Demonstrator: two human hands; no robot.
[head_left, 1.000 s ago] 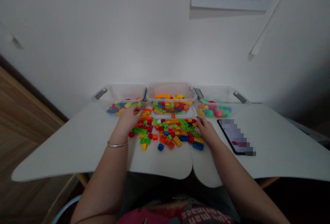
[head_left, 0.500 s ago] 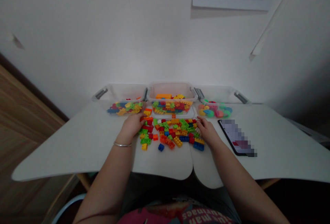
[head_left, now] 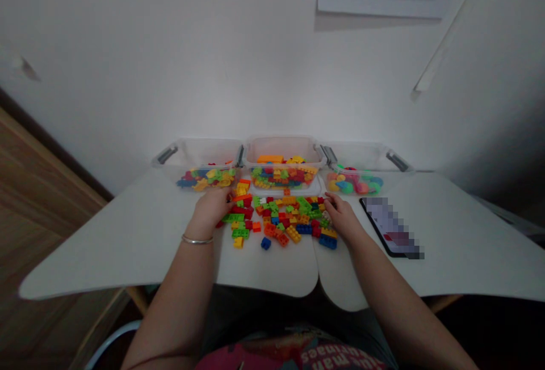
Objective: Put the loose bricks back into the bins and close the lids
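A spread of colourful toy building bricks (head_left: 293, 234) lies on the white table between my two hands. My left hand (head_left: 212, 209), with a silver bangle at its wrist, rests against the left edge of the pile. Its fingertips are beside an orange-red brick (head_left: 242, 198) and a yellow one; they look slightly apart, and the other fingers are partly hidden. A green brick (head_left: 234, 218) lies just below the thumb. At the right edge of the pile, my right hand (head_left: 342, 218) has loosely stretched fingers near some green and red bricks, with nothing seen in its grasp.
Three clear plastic bins stand along the wall: the left bin (head_left: 204, 151) and middle bin (head_left: 285, 146) contain bricks, the right bin (head_left: 366, 154) rounded colourful pieces. A phone (head_left: 389, 228) lies right of my right hand. The white table (head_left: 128, 239) has a seam near its middle.
My left hand has shifted slightly left, away from the pile, uncovering more of the red, green and yellow bricks there. My right hand stays almost still.
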